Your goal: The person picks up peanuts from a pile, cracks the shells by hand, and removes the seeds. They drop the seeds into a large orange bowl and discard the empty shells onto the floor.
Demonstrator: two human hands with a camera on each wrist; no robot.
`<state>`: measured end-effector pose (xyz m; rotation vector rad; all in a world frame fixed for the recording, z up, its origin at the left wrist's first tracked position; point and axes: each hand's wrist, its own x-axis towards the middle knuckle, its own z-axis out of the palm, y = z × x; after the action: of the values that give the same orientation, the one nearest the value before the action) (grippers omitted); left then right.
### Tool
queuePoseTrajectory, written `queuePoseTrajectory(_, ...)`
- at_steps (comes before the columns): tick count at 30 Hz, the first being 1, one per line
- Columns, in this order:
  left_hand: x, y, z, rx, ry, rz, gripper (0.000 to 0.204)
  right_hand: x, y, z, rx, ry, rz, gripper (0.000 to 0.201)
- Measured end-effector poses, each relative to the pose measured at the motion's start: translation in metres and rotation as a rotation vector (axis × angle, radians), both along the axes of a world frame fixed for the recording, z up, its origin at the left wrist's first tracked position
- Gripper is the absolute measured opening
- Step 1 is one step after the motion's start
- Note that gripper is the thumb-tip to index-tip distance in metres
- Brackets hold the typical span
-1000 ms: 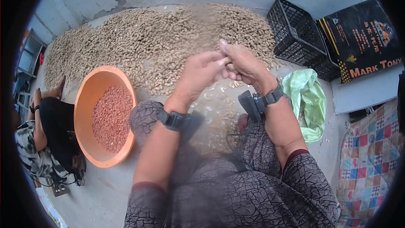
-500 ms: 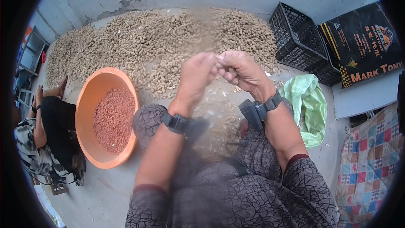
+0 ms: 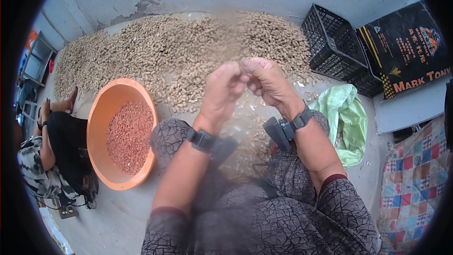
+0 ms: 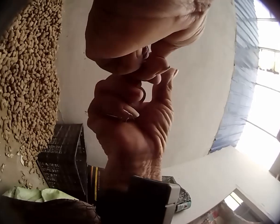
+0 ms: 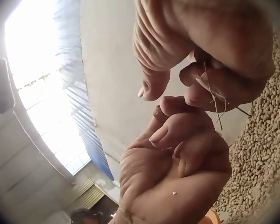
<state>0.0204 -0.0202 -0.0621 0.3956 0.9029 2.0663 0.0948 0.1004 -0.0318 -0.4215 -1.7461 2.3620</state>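
Observation:
In the head view, the left hand [image 3: 221, 92] and right hand [image 3: 271, 82] meet at their fingertips above the near edge of the unshelled peanuts [image 3: 184, 42]. Curled fingers of the left hand [image 5: 177, 158] hold a small reddish piece [image 5: 177, 150], apparently a kernel, in the right wrist view. The right hand [image 5: 210, 42] pinches a brownish piece [image 5: 191, 73], seemingly peanut shell, with thin strands hanging beside it. Fingers hide most of both pieces. To the left stands an orange basin [image 3: 99, 132] with reddish shelled kernels [image 3: 128, 137] inside.
Black crates [image 3: 330, 42] and a black printed bag [image 3: 406, 47] stand at the back right. A green sack [image 3: 351, 127] lies near the right knee. Loose shells [image 3: 250, 137] lie between the legs. Another person [image 3: 61, 146] sits at far left.
Both hands have drawn slightly nearer the body since the first frame, and their fingers are more curled together. The view has shifted a little, so the basin and heap appear lower.

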Motion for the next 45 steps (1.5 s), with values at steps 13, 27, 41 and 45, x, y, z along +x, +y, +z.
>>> queuePoseTrajectory(13, 0.003, -0.005, 0.023, 0.049, 0.178, -0.127, 0.027, 0.006, 0.004, 0.014, -0.042, 0.024, 0.224, 0.034)
queuePoseTrajectory(27, 0.015, -0.003, 0.020, -0.064, 0.366, 0.088, 0.029, 0.007, 0.001, 0.016, -0.053, 0.028, 0.160, 0.018)
queuePoseTrajectory(41, 0.012, -0.002, 0.021, 0.108, 0.126, -0.084, 0.021, 0.004, 0.008, 0.005, -0.027, 0.078, 0.200, 0.026)
queuePoseTrajectory(45, 0.011, -0.006, 0.026, 0.115, 0.146, -0.134, 0.023, 0.005, 0.009, 0.005, 0.076, 0.063, 0.228, 0.030)
